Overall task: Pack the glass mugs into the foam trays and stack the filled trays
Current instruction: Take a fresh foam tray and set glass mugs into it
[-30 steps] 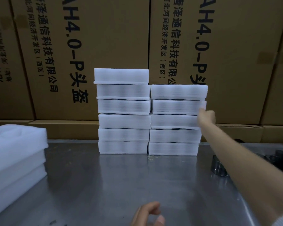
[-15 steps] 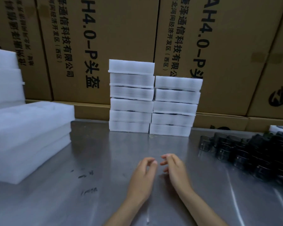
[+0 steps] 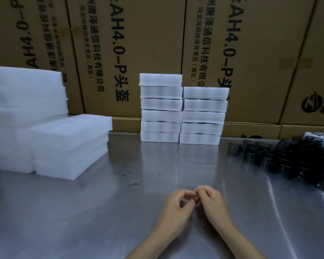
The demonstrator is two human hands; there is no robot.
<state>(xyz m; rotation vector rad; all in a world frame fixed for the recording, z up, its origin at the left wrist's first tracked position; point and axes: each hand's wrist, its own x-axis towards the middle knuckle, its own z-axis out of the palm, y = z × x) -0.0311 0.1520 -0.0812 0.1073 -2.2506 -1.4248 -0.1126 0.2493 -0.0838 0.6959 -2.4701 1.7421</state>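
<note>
White foam dominates a packing station where two columns of filled trays (image 3: 181, 109) stand side by side on a steel surface (image 3: 101, 212), backed against tall cardboard cartons (image 3: 148, 43) printed in black. The left column stands one layer taller than the right, and dark shapes show faintly through the foam walls.

In front of the filled trays, near the bottom of the frame, a person's left hand (image 3: 173, 208) and right hand (image 3: 212, 204) meet just above the bare steel, fingers loosely curled and the tips touching. Neither hand holds a mug or a tray; whether some small scrap sits between the fingertips cannot be made out.

To the left of the filled trays sits a supply of empty foam trays (image 3: 71, 143), the nearest pile showing moulded recesses in its top face, with a taller pile (image 3: 24, 109) behind it. To the right of the filled trays lies a cluster of dark glass mugs (image 3: 288, 157), crowded together and reaching to the frame's edge.

The moment reads as a pause between cycles: a good part of the work appears done, yet many mugs are unpacked. The next move likely calls for drawing an empty tray from the left-hand supply into the open space in front of the filled trays, then reaching right for mugs to seat in its recesses. The shorter right column looks the natural place for the next filled tray.
</note>
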